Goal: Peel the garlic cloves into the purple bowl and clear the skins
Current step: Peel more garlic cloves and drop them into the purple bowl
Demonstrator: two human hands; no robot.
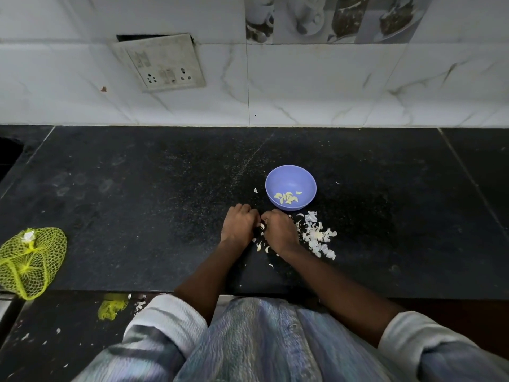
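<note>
The purple bowl [290,175] stands on the black counter and holds several peeled, pale yellow garlic cloves [287,197]. Just in front of it my left hand [239,225] and my right hand [278,230] meet with curled fingers, backs up. Between them a small white piece of garlic [262,226] shows, pinched by both hands; most of it is hidden. A heap of white garlic skins [316,235] lies to the right of my right hand, with a few more scraps under my wrists.
A yellow net bag [30,261] lies at the counter's left front corner. A loose switch plate [162,63] hangs on the tiled wall behind. Skin scraps and a net shred [111,310] lie on the floor below the counter edge.
</note>
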